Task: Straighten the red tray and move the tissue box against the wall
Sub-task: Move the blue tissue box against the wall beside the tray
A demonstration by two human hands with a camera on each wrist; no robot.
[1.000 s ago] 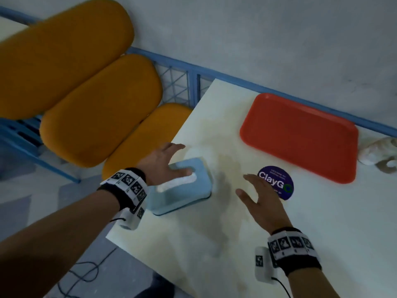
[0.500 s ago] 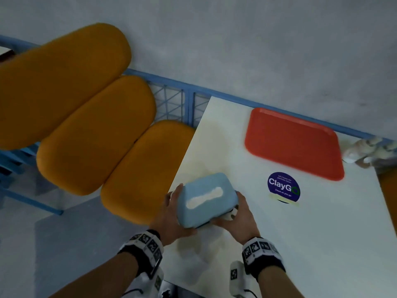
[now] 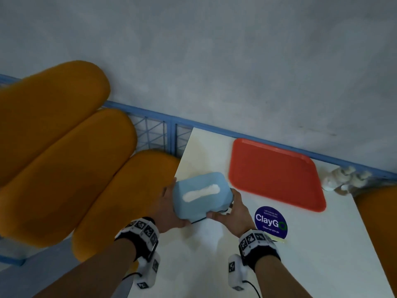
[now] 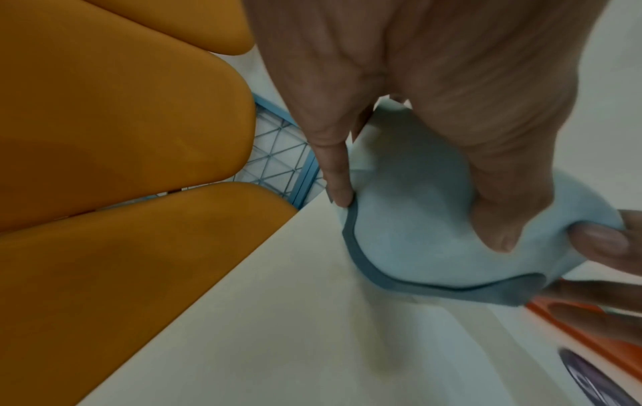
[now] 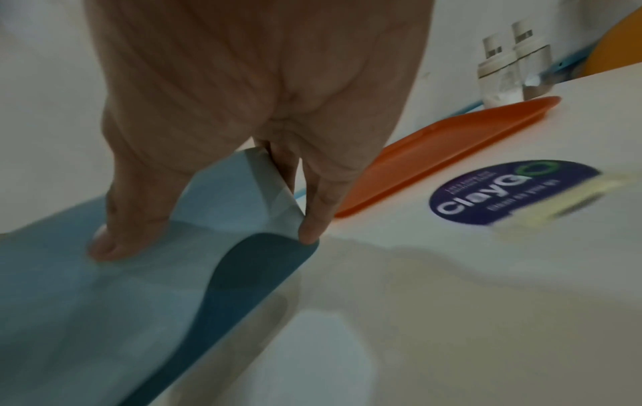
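Observation:
The light blue tissue box (image 3: 202,195), with a white tissue showing in its top slot, is lifted above the white table (image 3: 322,254) near its left edge. My left hand (image 3: 171,214) grips its left end, thumb on top (image 4: 496,219). My right hand (image 3: 231,214) grips the right end (image 5: 243,197), thumb on the box and fingers down its side. The red tray (image 3: 275,174) lies flat near the grey wall (image 3: 236,61), slightly askew to it; in the right wrist view the tray (image 5: 451,142) sits just beyond the box.
A round purple ClayGo sticker (image 3: 271,221) marks the table before the tray. Two shakers (image 5: 510,63) stand at the wall right of the tray. Orange seat pads (image 3: 64,164) and a blue mesh rail (image 3: 154,134) lie left of the table.
My right hand came over and took the box's right end. Both hands lifted the box off the table and carried it up and toward the wall, closer to the tray.

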